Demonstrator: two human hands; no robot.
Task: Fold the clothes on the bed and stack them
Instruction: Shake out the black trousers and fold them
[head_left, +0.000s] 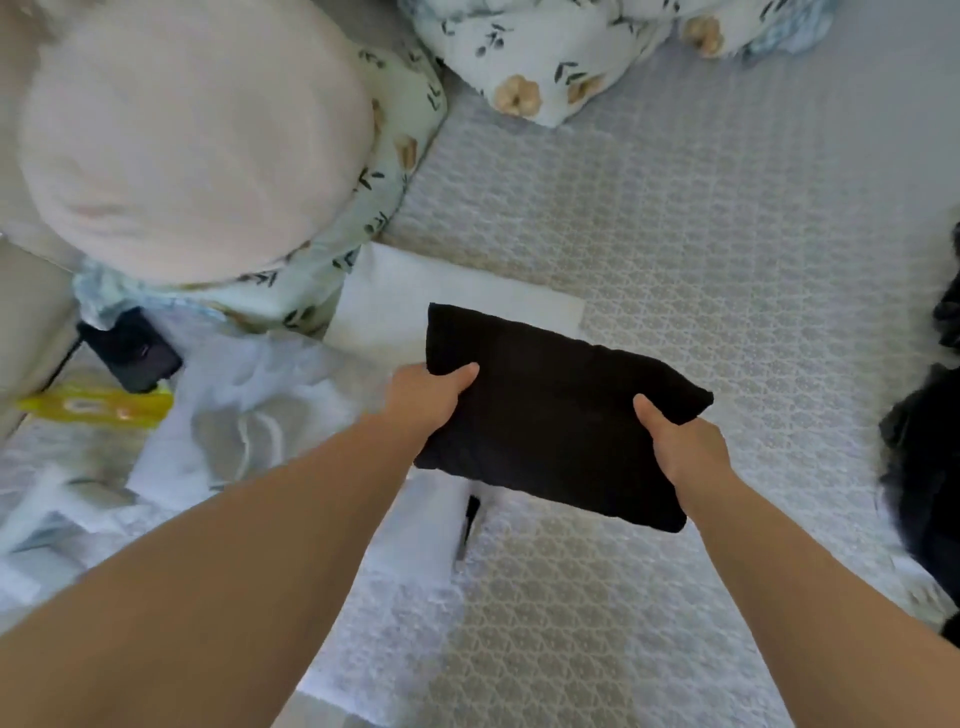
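Over the grey patterned bedsheet (727, 234), a folded black fabric garment (556, 415), already a neat rectangle, is held up by both hands. Left hand (426, 395) grips its left edge, thumb on top and fingers tucked under; right hand (680, 447) grips the right edge the same way. It sits just above a folded white cloth (415, 296), partly covering it, and I can't tell if they're touching yet.

So I'd say the folding is done on this one and we're at the stacking step. Next move probably calls for lowering it flat and square onto the white piece, then letting go without the fold popping open. More to do after that: a crumpled white garment (249, 405) at left and a dark clothes heap (924, 457) at the right edge look unfolded.
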